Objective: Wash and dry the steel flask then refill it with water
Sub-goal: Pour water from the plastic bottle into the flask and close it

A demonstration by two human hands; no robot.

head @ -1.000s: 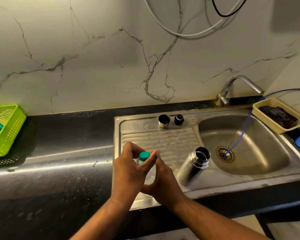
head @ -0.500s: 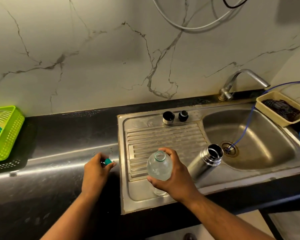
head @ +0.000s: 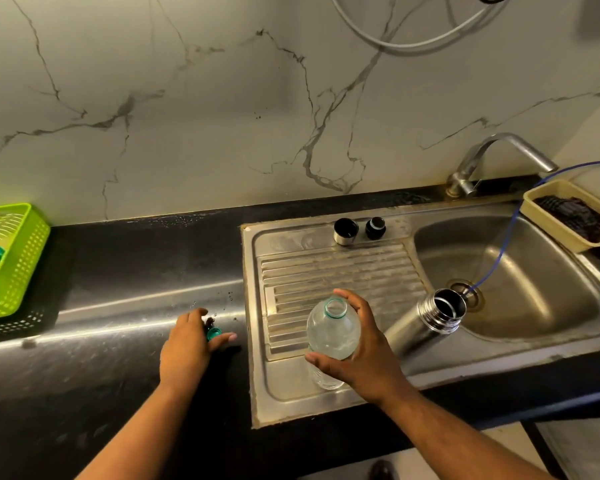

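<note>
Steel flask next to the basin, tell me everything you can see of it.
The steel flask is a brushed stainless cylinder with a ridged, threaded neck. Uncapped, its open mouth shows a dark interior; contents cannot be told. It seems to stand upright on the sink ledge between drainboard and basin, its lower end passing behind the right hand.

White marble-pattern wall [head: 222, 116], grey veining throughout. White cable [head: 413, 47] hangs looped at upper right. Black glossy countertop [head: 101, 278] runs along the wall, a light streak reflected along it. Stainless steel sink unit [head: 291, 407] is inset at right, with a curved tap [head: 527, 150] behind. Pale floor [head: 589, 445] shows at lower right.
</note>
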